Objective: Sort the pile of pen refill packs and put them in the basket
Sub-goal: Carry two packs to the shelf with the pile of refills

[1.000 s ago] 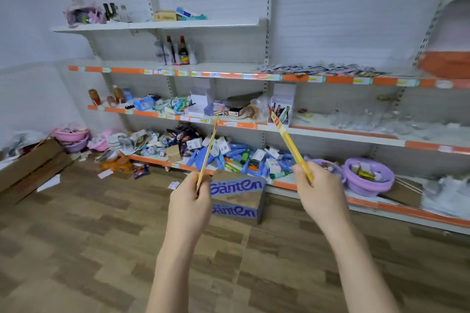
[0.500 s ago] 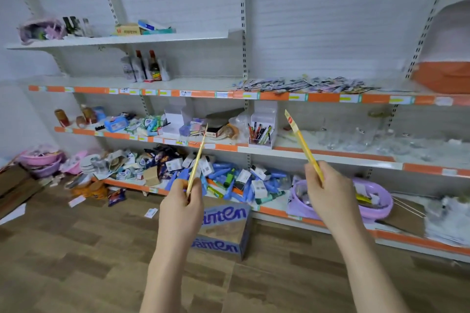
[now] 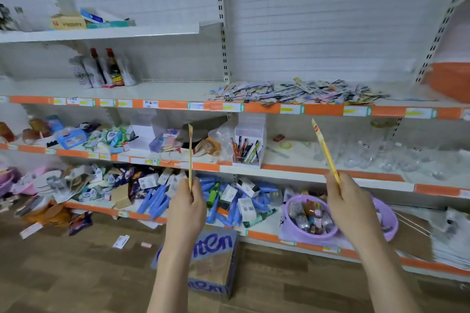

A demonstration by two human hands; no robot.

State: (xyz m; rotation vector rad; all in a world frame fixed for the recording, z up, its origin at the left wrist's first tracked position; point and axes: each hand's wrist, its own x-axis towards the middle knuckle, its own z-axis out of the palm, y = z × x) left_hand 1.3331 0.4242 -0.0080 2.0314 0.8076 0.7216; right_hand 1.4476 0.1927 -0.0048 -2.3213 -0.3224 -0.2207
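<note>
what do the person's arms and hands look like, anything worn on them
Both forearms are bare up to the frame's bottom edge: no sleeves show. The left hand and right hand carry no gloves, rings, watch or bracelets that can be seen. No markings show.

Left hand and right hand raised side by side in front of the shelving, each holding one refill pack upright: left pack, right pack (tilted left at the top). Pile of refill packs on the shelf above and between the hands. Pen holder one shelf down, between the two packs. Basket on the lowest shelf, left of the right hand. Cardboard box on the floor behind the left wrist.
</note>
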